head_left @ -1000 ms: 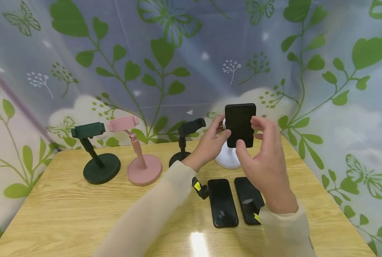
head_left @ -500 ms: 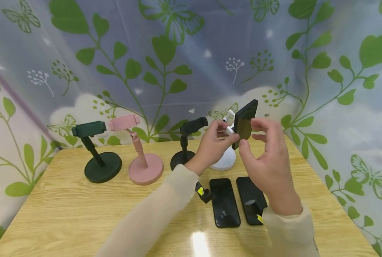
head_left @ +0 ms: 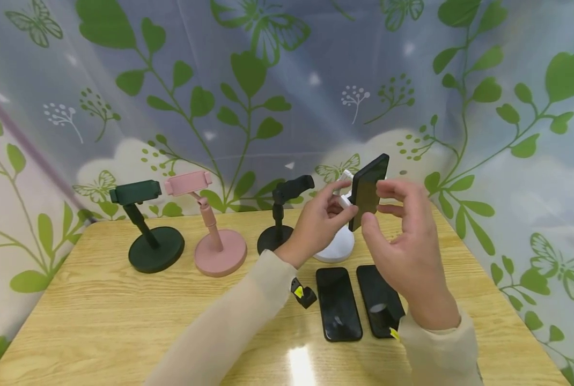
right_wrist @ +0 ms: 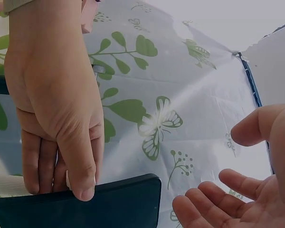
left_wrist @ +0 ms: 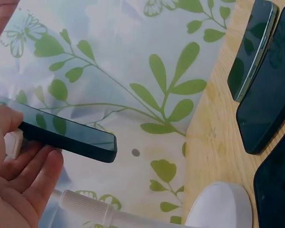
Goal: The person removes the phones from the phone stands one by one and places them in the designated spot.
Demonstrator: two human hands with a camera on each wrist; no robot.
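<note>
My left hand (head_left: 316, 225) pinches the edge of a black phone (head_left: 369, 190), its thumb on the phone's edge and its fingers behind, at the white clamp (left_wrist: 12, 143) of a white phone stand (head_left: 336, 249). Raised over the table, the phone is turned edge-on, its dark screen facing right. The right hand (head_left: 407, 246) is held just right of the phone with fingers and thumb spread apart in a loose curve. In the right wrist view a gap separates those fingers from the phone (right_wrist: 85, 204). Much of the clamp is hidden behind the left hand and the phone.
Two more black phones, one (head_left: 339, 304) left of the other (head_left: 377, 300), lie flat on the wooden table (head_left: 171, 327). Dark green (head_left: 155, 249), pink (head_left: 220, 252) and black (head_left: 273, 238) phone stands line the back left and middle. A leaf-patterned cloth (head_left: 287, 107) hangs behind.
The phone has swung from facing the head camera to edge-on, in the left hand's grip, and the white stand's clamp has come into view. The right hand stays beside it.
</note>
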